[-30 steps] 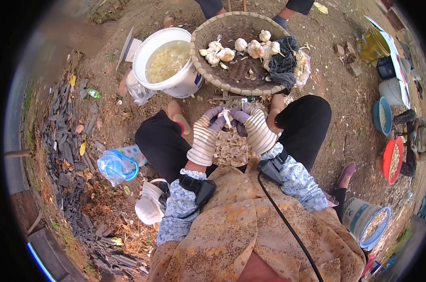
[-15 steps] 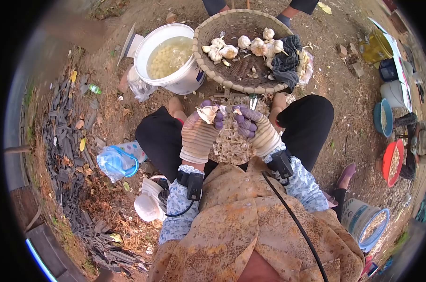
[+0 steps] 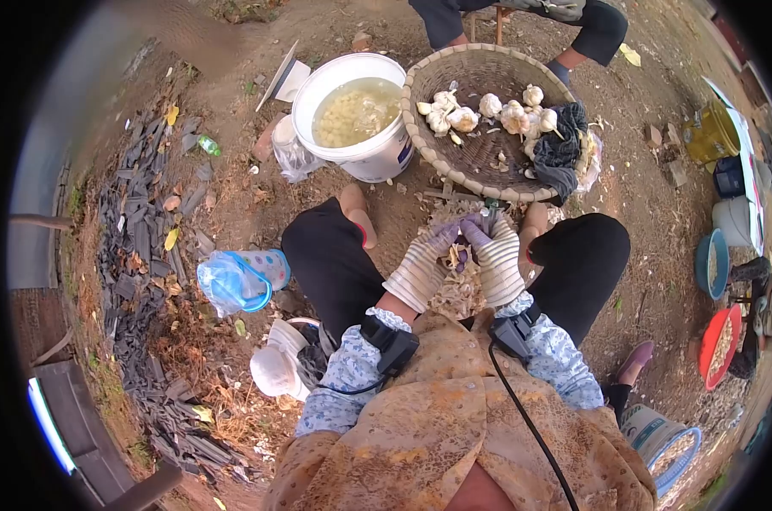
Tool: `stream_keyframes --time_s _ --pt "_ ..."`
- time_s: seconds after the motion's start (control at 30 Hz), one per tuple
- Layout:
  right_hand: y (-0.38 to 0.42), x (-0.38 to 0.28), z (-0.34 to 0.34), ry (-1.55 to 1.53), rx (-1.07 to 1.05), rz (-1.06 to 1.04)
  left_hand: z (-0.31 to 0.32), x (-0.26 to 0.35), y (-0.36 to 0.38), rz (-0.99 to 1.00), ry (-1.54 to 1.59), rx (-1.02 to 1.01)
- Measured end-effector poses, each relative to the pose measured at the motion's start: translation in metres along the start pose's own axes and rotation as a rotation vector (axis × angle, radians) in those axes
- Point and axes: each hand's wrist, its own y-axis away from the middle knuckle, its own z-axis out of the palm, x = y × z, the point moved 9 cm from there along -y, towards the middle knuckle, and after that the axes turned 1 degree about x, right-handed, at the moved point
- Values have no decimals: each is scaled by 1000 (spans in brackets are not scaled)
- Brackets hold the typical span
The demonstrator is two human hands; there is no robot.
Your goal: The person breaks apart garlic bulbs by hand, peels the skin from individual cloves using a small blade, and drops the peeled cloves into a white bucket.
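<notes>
My left hand (image 3: pixel 421 266) and my right hand (image 3: pixel 495 260), both in striped gloves with purple fingertips, meet above my lap. Their fingers are closed together around garlic (image 3: pixel 460 257), which is mostly covered by the gloves. Loose garlic skins (image 3: pixel 456 298) lie beneath the hands, between my knees. Just beyond my fingertips is a small dark and greenish object, too hidden to name. Ahead of the hands, a woven basket (image 3: pixel 441 160) holds several garlic bulbs (image 3: pixel 513 117) and a dark cloth (image 3: pixel 556 153).
Left of the basket, a white bucket (image 3: pixel 377 162) holds pale cloves in water. A bag-covered blue pail (image 3: pixel 254 285) and a white container (image 3: pixel 277 370) are at my left. Another person's legs (image 3: pixel 603 34) show behind the basket. Blue (image 3: pixel 711 264) and red basins (image 3: pixel 720 349) stand far right.
My hands have come together and lowered toward my lap, wrists turned inward. The garlic held up at my left fingertips is now mostly hidden between the gloves. The view has shifted slightly.
</notes>
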Motion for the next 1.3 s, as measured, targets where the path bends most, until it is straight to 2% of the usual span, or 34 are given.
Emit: stream_keyframes --time_s 0.1,0.13,0.17,0.23,0.3,0.37,0.4,0.43,0.5,0.63,0.67,0.7,0.83,0.9,0.97,1.03,1.1,1.17,1.3 --pt "2 0 6 0 -21 -36 -16 -3 -1 -7 37 9" --pt "2 -1 7 104 -52 -48 -25 -4 -1 -4 73 139" --pt "-1 -2 4 105 -56 -54 -27 0 -3 3 74 135" --pt "7 -10 14 168 -190 -27 -36 9 3 14 -76 150" --pt "6 -5 14 247 -188 6 -36 16 4 12 -159 156" --pt "8 11 18 181 -271 39 -26 34 13 204 -441 227" --pt "12 -1 20 312 -279 34 -20 36 17 254 -529 209" --pt "11 -1 21 158 -270 -10 -12 44 16 325 -619 178" --pt "9 2 14 156 -255 73 -8 43 16 346 -587 123" --pt "18 -10 20 108 -266 115 -31 27 13 131 -178 66" --pt "17 -9 27 111 -329 99 -36 21 12 60 -29 47" --pt "16 -7 34 115 -391 82 -37 23 13 60 -30 51" --pt "14 7 27 327 -430 3 -35 35 20 108 -162 137" --pt "19 5 30 305 -432 -38 -30 44 21 183 -312 128" --pt "20 3 29 564 -421 -107 -31 42 21 149 -358 132" --pt "21 -2 28 556 -411 -169 -24 54 22 286 -674 181" --pt "21 -2 28 601 -434 -164 -22 55 23 293 -695 194" --pt "24 -12 28 637 -421 -222 -13 65 27 460 -870 163" --pt "24 -8 30 610 -457 -152 -12 69 30 504 -881 177"
